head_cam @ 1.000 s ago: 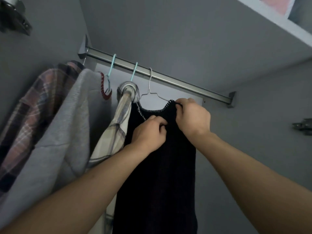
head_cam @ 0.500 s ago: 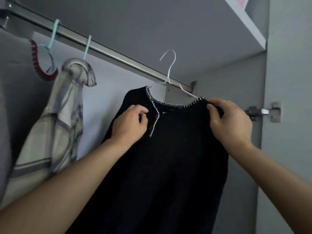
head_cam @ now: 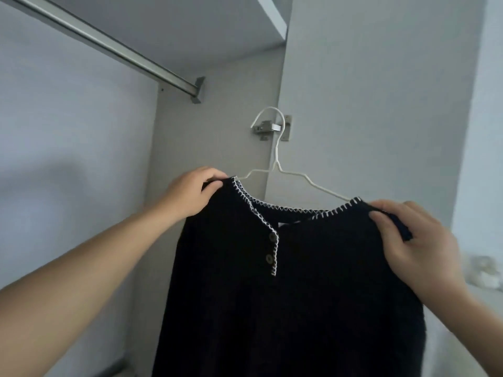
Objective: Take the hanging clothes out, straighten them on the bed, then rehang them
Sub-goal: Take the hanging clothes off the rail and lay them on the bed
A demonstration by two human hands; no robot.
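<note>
A black knit top [head_cam: 285,289] with white stitching round its neckline and two buttons hangs on a thin white wire hanger [head_cam: 276,161]. The hanger's hook is free in the air, below and right of the wardrobe rail [head_cam: 114,47]. My left hand [head_cam: 193,194] grips the top's left shoulder. My right hand [head_cam: 416,240] pinches the right shoulder, thumb on the front of the fabric. The garment hangs spread between both hands in front of me.
The wardrobe's side panel carries a metal door hinge [head_cam: 268,129] just behind the hanger hook. A shelf [head_cam: 272,17] runs above the rail. A pale blurred object [head_cam: 481,270] sits low at the far right.
The black top and its hanger have come off the rail and moved right and down, out of the wardrobe. The other hanging clothes have left the view. Both hands keep their hold on the shoulders.
</note>
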